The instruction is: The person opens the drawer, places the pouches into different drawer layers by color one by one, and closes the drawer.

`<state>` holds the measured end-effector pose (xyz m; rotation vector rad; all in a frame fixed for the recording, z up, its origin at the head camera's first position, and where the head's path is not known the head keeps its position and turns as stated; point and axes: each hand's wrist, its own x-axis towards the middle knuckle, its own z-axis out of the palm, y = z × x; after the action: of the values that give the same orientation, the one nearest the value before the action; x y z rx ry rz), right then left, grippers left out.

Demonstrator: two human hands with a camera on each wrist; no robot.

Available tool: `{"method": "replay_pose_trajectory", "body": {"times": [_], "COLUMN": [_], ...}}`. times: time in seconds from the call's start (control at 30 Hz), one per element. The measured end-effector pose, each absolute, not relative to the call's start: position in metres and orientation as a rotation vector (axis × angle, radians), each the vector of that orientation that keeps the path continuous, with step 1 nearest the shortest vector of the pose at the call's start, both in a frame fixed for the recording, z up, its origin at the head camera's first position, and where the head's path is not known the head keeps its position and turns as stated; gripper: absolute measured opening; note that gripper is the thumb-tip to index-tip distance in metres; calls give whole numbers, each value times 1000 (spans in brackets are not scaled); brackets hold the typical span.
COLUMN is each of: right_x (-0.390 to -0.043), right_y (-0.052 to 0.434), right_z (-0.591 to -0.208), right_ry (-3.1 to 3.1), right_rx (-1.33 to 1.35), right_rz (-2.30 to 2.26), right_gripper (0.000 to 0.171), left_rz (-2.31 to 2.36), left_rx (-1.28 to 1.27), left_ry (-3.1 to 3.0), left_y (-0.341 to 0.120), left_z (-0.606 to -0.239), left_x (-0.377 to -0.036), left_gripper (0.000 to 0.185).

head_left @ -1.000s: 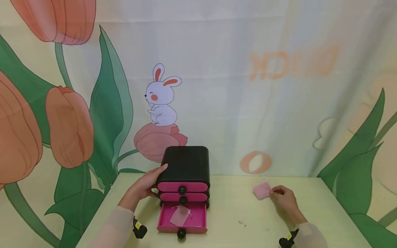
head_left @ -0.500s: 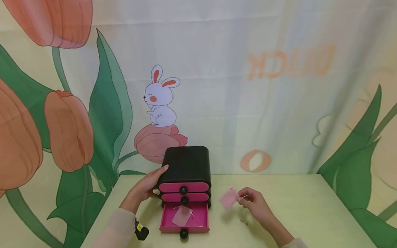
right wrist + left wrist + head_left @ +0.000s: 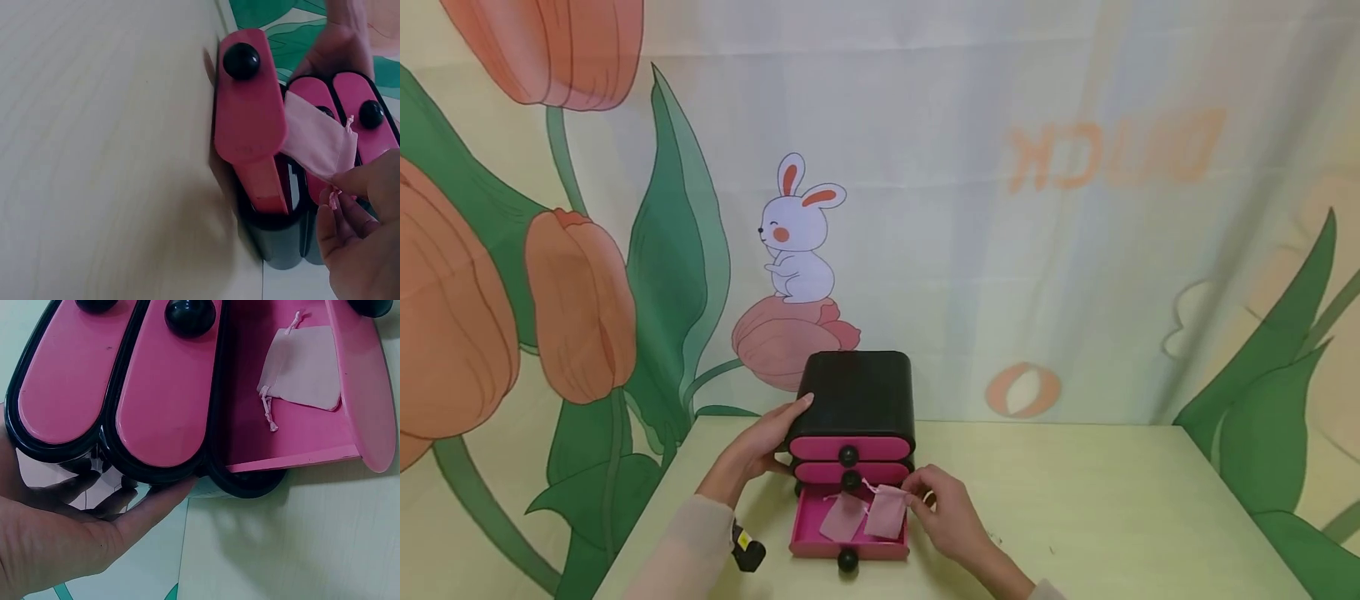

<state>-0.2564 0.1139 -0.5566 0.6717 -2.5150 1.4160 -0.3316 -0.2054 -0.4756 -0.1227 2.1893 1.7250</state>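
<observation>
Right hand [image 3: 951,515] pinches pouch [image 3: 886,510] over open drawer [image 3: 848,546] rim; left hand [image 3: 752,454] flat against cabinet [image 3: 856,392].

Pale yellow-green desk [image 3: 1112,508], with a few small dark specks [image 3: 992,540] near the front edge. Behind the far edge, a printed backdrop [image 3: 1000,250]: white rabbit [image 3: 797,229] sitting on a pink tulip [image 3: 790,337], large orange tulips [image 3: 576,304] and green leaves [image 3: 681,242] beyond the left corner, faint mirrored orange lettering [image 3: 1112,150] toward the right.

- A pale yellow table [image 3: 1112,500] is standing by the flower curtain.
- A black box [image 3: 856,392] with pink drawers is sitting on it, near the back.
</observation>
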Motion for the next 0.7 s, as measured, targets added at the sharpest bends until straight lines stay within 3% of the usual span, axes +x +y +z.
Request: {"method": "replay_pose_trajectory", "body": {"times": [0.3, 0.53, 0.7], "right_x": [-261, -241, -219], "right_y": [96, 93, 82], "right_z": [-575, -558, -546], "right_ry": [-2594, -2725, -2751], "right_rx": [735, 698, 712], "right_rz": [1231, 1221, 1526], "right_gripper": [19, 24, 8], "left_rz": [1766, 1766, 1763], "left_rx": [-123, -153, -154], "left_ry": [2171, 2175, 2205], "left_y": [-202, -206, -210], "left_z": [-483, -490, -487], "left_x": [-331, -326, -325], "left_gripper": [103, 103, 104]}}
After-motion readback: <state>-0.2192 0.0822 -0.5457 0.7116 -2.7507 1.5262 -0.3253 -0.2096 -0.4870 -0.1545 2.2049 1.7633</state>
